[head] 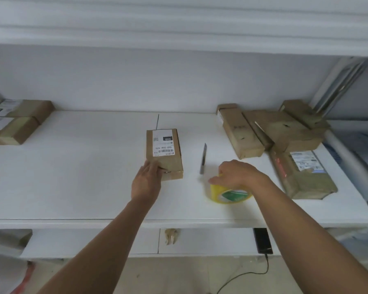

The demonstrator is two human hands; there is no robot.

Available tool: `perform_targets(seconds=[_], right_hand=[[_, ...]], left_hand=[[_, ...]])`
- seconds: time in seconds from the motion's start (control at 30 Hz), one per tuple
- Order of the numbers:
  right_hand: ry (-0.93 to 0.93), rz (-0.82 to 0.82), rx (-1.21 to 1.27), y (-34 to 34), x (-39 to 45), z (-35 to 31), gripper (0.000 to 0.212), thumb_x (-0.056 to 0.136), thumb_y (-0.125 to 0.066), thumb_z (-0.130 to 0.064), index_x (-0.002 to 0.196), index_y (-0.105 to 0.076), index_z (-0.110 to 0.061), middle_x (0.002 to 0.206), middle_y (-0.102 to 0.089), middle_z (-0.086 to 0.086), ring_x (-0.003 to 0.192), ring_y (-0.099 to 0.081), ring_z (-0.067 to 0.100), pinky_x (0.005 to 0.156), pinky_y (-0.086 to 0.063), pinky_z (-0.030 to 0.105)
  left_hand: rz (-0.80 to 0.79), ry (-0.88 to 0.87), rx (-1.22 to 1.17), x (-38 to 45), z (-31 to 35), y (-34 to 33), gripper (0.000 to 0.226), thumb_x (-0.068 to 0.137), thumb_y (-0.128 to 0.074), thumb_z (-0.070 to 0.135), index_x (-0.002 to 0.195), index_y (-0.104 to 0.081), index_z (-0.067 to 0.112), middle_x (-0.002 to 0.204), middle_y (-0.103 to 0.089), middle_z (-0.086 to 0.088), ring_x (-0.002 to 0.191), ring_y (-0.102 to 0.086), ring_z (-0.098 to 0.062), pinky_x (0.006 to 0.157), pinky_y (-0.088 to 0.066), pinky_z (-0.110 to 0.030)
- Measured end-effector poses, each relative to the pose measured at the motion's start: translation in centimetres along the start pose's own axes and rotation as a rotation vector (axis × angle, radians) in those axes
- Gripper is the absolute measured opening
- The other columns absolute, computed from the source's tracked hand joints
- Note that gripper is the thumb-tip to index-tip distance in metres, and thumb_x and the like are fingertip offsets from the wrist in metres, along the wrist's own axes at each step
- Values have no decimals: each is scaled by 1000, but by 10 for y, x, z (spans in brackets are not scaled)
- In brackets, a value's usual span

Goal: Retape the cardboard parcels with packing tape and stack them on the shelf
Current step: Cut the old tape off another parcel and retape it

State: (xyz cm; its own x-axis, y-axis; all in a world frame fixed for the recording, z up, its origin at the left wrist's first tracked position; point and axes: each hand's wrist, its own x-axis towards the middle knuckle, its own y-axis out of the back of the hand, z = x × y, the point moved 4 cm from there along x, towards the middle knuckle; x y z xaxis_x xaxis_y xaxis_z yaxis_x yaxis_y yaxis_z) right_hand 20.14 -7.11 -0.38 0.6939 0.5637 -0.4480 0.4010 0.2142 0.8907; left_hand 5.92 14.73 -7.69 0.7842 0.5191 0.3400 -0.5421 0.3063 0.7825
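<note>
Right hand atop tape roll

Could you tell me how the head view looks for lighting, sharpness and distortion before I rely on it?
Head view: soft, even light, only faint shadows under the parcel and tape roll; no strong glare on the white shelf. The wide lens bows the shelf edges, and the corners look smeared. The label's large print is readable, the fine print is not. The left hand and right hand look slightly soft.
</note>
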Motion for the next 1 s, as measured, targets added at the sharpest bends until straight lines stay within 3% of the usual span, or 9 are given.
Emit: perform_targets(seconds=[0.07,0.13,0.2,0.3,0.47,0.57,0.7,0.87,1.0], right_hand=[[11,14,75,-4,-1,9,51,86,-53,-66,92,-63,-16,90,-61,-2,83,-60,19,64,-43,30],[41,57,148,-6,1,16,51,85,-56,-64,80,-62,-14,82,-60,-1,76,-59,18,61,-41,31],[65,95,198,-8,1,22,52,84,-57,-64,68,-55,-14,76,-58,0,72,-57,19,58,-38,31],[100,133,239,-11,3,30,54,84,-58,-63,63,-50,-14,72,-55,1,70,-54,20,58,-36,33],[143,152,368,-12,5,48,58,83,-63,-61,55,-39,-16,60,-41,-1,62,-45,20,58,-30,33],[166,130,526,-13,3,63,64,79,-67,-67,59,-33,-17,60,-31,-2,60,-37,17,61,-25,34],[186,47,751,-19,-3,88,71,61,-66,-82,70,-46,-15,70,-35,2,65,-40,17,68,-27,34],[249,-13,920,-23,-9,105,59,78,-76,-57,89,-65,-1,85,-59,7,87,-63,27,79,-45,34],[239,-28,1024,-27,-9,122,55,71,-79,-57,87,-66,-6,77,-59,8,75,-59,23,70,-41,31]], left_hand=[[46,-7,67,-2,17,-3,21,92,-57,5,113,-57,9,119,-63,-12,105,-60,-35,90,-53,-47],[71,-73,65,-12,41,-10,27,84,-63,-3,111,-62,4,110,-64,-16,95,-60,-37,78,-54,-45],[-78,-148,-28,-26,66,-28,24,90,-59,0,112,-64,7,107,-65,-12,90,-63,-32,74,-55,-43],[-417,-109,-150,-43,86,-66,31,98,-53,13,128,-60,17,118,-60,-5,105,-57,-21,96,-46,-35],[-577,-43,-44,-37,93,-90,37,98,-56,20,134,-58,27,128,-50,-6,121,-47,-24,107,-35,-35],[-639,-30,-6,-34,94,-90,38,98,-56,21,135,-55,29,127,-47,-6,121,-46,-24,107,-35,-37],[-687,19,-42,-29,90,-91,33,98,-59,22,130,-57,26,120,-48,-5,117,-49,-25,106,-39,-41],[-688,25,-25,-30,90,-87,30,95,-62,21,125,-56,20,109,-43,2,112,-49,-22,102,-40,-37],[-701,56,-44,-29,92,-83,26,96,-62,18,122,-58,14,111,-43,1,109,-49,-22,100,-40,-32]])
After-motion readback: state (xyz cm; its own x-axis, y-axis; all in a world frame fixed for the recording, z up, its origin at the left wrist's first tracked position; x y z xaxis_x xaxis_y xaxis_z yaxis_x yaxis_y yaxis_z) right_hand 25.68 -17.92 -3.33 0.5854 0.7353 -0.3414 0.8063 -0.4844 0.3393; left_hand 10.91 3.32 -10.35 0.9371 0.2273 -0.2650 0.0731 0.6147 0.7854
